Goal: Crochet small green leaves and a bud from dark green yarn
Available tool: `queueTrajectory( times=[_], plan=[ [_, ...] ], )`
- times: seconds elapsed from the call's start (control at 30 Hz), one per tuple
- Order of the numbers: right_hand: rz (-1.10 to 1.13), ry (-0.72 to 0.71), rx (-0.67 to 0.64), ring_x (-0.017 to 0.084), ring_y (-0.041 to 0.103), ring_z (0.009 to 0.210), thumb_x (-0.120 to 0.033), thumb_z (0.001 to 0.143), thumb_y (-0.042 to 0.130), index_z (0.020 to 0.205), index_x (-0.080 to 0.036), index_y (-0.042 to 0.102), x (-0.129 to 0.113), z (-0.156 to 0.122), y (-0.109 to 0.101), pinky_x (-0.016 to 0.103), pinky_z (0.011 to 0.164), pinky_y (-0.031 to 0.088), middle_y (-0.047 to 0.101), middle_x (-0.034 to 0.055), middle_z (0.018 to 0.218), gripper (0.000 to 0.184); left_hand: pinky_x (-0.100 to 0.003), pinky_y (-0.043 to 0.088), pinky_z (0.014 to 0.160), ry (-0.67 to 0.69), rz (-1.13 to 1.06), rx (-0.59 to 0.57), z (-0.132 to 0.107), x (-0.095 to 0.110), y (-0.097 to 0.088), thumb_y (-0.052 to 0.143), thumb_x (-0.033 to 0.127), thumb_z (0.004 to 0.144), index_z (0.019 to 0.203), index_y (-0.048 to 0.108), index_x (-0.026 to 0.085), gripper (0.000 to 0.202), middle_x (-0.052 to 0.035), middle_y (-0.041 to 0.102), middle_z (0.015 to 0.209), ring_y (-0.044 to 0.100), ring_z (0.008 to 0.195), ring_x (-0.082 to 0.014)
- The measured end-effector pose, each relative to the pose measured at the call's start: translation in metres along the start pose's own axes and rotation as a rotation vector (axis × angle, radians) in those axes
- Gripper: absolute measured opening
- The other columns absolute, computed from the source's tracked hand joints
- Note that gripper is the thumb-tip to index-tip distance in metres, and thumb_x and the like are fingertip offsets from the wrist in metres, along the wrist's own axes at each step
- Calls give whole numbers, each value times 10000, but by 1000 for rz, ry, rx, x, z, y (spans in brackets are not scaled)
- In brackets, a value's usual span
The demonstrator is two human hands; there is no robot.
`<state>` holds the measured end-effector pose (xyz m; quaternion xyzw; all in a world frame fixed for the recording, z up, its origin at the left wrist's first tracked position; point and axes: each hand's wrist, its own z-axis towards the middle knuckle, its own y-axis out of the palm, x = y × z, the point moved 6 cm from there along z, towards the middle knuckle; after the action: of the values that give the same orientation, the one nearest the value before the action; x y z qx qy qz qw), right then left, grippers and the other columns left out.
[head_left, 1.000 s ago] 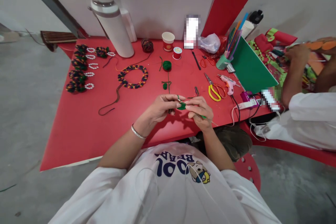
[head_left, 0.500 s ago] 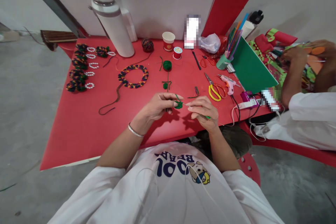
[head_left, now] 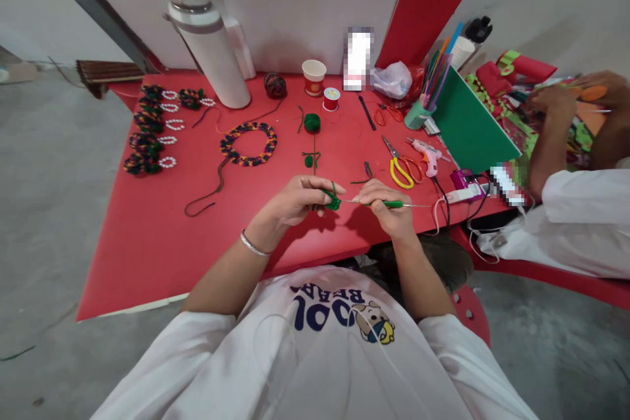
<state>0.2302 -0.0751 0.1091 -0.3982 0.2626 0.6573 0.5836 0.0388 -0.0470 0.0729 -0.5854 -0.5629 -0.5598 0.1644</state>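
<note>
My left hand [head_left: 300, 197] pinches a small green crocheted yarn piece [head_left: 333, 201] above the near edge of the red table [head_left: 147, 236]. My right hand [head_left: 386, 203] is closed round a green-handled crochet hook [head_left: 394, 204], whose thin metal tip points left into the yarn piece. A green strand runs from the piece toward a green yarn ball [head_left: 312, 122] farther back on the table. A silver bangle sits on my left wrist.
A multicoloured crocheted ring [head_left: 249, 143], several small crocheted pieces with bead loops [head_left: 150, 138], yellow scissors [head_left: 398, 167], a glue gun [head_left: 427, 155], a paper cup [head_left: 314, 77] and a white appliance [head_left: 207, 33] lie on the table. Another person's arms [head_left: 556, 138] work at the right.
My right hand has drawn rightward away from my left hand, turning the hook level so its shaft shows between the hands. The yarn piece stays in my left fingers.
</note>
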Motion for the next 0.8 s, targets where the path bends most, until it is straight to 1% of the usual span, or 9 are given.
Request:
queueTrajectory(
  times=[0.13,0.2,0.27,0.33,0.4,0.5,0.6,0.7,0.8],
  plan=[
    [115,108,86,223,748,825,-530,939,728,879,-319,835,19,-5,5,454,859,593,819,23,818,244,-201,515,467,17,-2,17,1,0,1,816,136,521,788,853,133,270,-54,766,705,600,479,-89],
    [198,189,157,219,739,794,-624,882,753,835,-306,826,32,-10,14,422,797,604,801,23,781,330,-203,519,489,43,5,16,2,0,5,832,137,528,836,861,138,309,-43,760,687,612,500,-95],
    [252,271,246,211,743,779,-718,847,728,845,-296,816,45,-17,26,397,750,617,806,30,829,432,-209,526,519,89,6,29,2,1,10,853,147,536,924,866,148,388,-37,767,704,648,551,-114],
    [188,245,371,222,764,900,-710,864,714,897,-304,815,49,-24,31,402,824,629,815,34,899,419,-210,527,548,157,7,89,2,3,12,870,159,544,976,861,155,432,-29,769,722,667,601,-123],
    [69,177,428,227,764,1010,-653,895,719,968,-309,820,46,-28,34,411,885,631,825,49,1036,365,-204,520,568,222,23,157,1,6,11,881,171,558,968,856,155,411,-20,763,728,662,627,-116],
    [-27,87,353,230,767,1076,-566,947,700,1034,-313,816,37,-26,36,421,912,633,825,60,1152,291,-206,511,566,270,65,193,0,7,8,887,202,580,965,850,149,390,-24,764,754,638,633,-108],
    [-86,54,249,234,780,1050,-529,988,656,1034,-303,809,27,-19,34,426,904,633,842,63,1090,277,-209,481,516,276,98,202,0,8,4,903,251,597,988,849,144,409,-32,762,750,607,589,-101],
    [-197,10,248,229,776,1010,-521,1005,629,1020,-291,805,18,-16,30,425,894,630,841,65,1038,290,-214,458,502,276,124,199,-1,8,-1,938,288,598,1000,852,138,438,-46,765,736,625,592,-116],
    [-381,-90,245,222,759,979,-470,1019,624,1048,-299,804,10,-18,34,436,898,618,830,64,1043,249,-230,504,587,305,143,228,0,6,-2,968,290,584,1009,856,136,466,-44,770,734,651,636,-126]
  ],
)
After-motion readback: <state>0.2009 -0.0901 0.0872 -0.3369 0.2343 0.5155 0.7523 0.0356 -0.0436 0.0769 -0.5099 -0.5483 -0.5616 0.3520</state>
